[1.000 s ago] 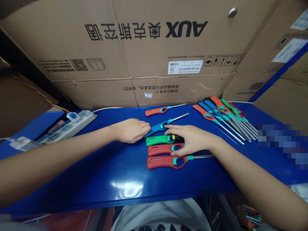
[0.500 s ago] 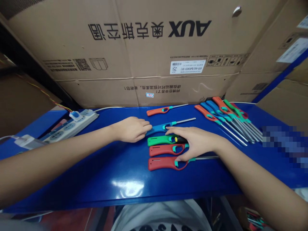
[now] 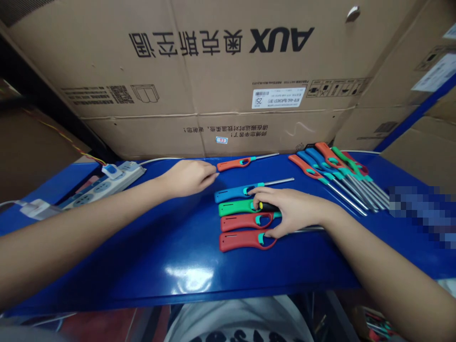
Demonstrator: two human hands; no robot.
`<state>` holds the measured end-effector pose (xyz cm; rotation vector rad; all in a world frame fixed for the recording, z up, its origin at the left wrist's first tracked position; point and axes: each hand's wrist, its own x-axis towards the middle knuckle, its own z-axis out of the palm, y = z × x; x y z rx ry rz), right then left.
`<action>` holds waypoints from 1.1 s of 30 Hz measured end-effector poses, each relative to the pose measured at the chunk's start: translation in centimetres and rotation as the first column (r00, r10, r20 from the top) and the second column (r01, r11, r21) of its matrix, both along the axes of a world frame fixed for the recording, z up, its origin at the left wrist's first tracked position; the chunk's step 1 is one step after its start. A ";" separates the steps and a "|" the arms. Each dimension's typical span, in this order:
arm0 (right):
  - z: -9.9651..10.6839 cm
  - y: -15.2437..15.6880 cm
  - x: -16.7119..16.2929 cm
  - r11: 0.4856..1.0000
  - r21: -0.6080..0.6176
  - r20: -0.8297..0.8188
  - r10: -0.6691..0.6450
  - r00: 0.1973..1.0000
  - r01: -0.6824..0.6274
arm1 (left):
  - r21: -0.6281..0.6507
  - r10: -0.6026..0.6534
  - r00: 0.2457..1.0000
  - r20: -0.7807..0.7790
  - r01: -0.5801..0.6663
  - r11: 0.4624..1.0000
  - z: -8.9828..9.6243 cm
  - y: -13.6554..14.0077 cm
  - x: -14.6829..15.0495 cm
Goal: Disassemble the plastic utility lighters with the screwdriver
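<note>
My left hand (image 3: 188, 179) has its fingers curled together, the tips at the butt of an orange gas lighter (image 3: 230, 165); whether they touch it I cannot tell. Below it lie a blue lighter (image 3: 231, 194), a green lighter (image 3: 234, 208), an upper red lighter (image 3: 235, 223) and a lower red lighter (image 3: 238, 242), stacked in a row with handles to the left. My right hand (image 3: 299, 209) is closed around a black screwdriver-like handle (image 3: 270, 207) with a yellow end. Its fingers lie over the lighters' trigger area and hide parts of their tubes.
Several more lighters (image 3: 329, 166) lie fanned at the back right of the blue table (image 3: 160, 266). A white power strip (image 3: 103, 187) with plugged-in cords is at the left. A large cardboard sheet (image 3: 160, 128) stands along the back. A box of lighter parts (image 3: 379, 327) is below right.
My left hand has left the blue lighter and moved up to the butt of the orange one. The blue lighter has shifted slightly down. My right hand stays nearly in place.
</note>
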<state>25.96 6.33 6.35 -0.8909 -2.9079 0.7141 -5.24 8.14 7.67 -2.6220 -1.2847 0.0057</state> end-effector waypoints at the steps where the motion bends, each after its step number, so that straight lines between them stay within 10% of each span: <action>1: -0.1 0.0 0.0 1.000 0.015 0.002 -0.005 1.000 0.005 | -0.013 0.050 0.999 -0.013 -0.050 0.999 0.4 0.2 -0.6; 18: -0.1 -0.3 -1.0 0.971 0.232 0.160 -0.102 0.982 0.063 | -0.226 0.294 0.941 0.170 -0.254 0.941 -2.2 1.9 -9.4; 33: 0.3 -0.6 -1.4 0.918 0.395 0.266 -0.160 0.950 0.044 | -0.096 0.065 0.951 0.302 -0.038 0.995 -3.7 5.4 -1.1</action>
